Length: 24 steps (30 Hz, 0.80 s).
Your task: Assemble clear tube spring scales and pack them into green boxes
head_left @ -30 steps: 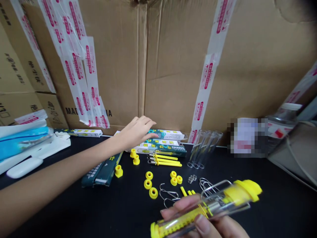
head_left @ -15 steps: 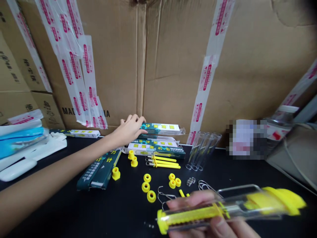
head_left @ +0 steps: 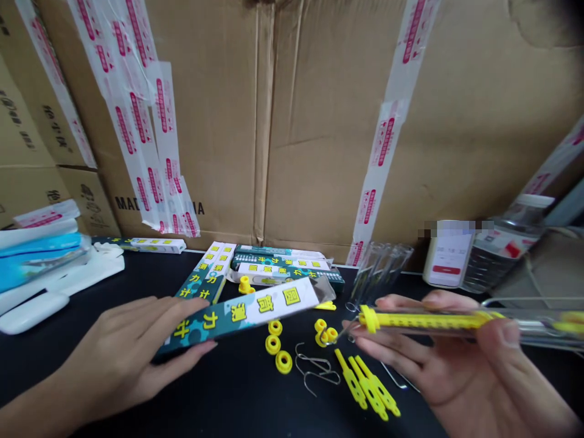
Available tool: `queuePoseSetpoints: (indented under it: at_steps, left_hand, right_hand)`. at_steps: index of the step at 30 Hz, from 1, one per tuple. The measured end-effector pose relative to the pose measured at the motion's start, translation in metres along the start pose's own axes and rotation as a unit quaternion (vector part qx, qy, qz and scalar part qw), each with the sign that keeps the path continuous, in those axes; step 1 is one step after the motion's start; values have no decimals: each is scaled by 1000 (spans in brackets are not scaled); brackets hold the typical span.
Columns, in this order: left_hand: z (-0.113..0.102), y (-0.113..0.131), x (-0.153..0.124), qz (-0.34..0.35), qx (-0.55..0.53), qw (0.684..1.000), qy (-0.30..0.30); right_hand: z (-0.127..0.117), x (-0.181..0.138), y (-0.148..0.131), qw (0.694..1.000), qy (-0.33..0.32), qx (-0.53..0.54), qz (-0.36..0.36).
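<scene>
My left hand (head_left: 150,340) grips one end of a long, slim green-and-white box (head_left: 241,313), held tilted above the black table, its far end pointing up and right. My right hand (head_left: 460,353) is closed around a spring scale (head_left: 424,321), a clear tube with a yellow scale strip inside and a yellow cap. A metal hook sticks out of the cap toward the box, with a gap between them. Below lie yellow rings (head_left: 283,362), wire hooks (head_left: 317,368) and flat yellow strips (head_left: 371,389). Small yellow caps (head_left: 320,326) sit between the hands.
More slim boxes (head_left: 283,267) lie stacked at the back against the cardboard wall (head_left: 314,152). Several clear tubes (head_left: 381,274) stand to their right. A phone (head_left: 447,255) and a bottle (head_left: 506,243) are at the back right. Blue-and-white packaging (head_left: 45,255) lies at left.
My left hand has taken a box from the back stack and brought it forward. My right hand has risen with the spring scale, uncovering the flat yellow strips.
</scene>
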<state>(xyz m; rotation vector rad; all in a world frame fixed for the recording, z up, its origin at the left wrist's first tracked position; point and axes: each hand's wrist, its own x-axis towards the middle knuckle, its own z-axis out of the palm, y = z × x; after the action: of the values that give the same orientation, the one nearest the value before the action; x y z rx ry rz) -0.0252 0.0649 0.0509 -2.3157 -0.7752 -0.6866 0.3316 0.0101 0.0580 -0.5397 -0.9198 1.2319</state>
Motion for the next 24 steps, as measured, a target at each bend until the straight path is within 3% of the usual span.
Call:
queuePoseSetpoints:
  at_steps: [8,24]
  left_hand:
    - [0,8,-16,-31,-5,999,-20]
    - [0,11,-17,-72,-53,996,-26]
  right_hand:
    - [-15,6,7,1000,18,6,-10]
    - [0,-8,18,988,69,-112,-83]
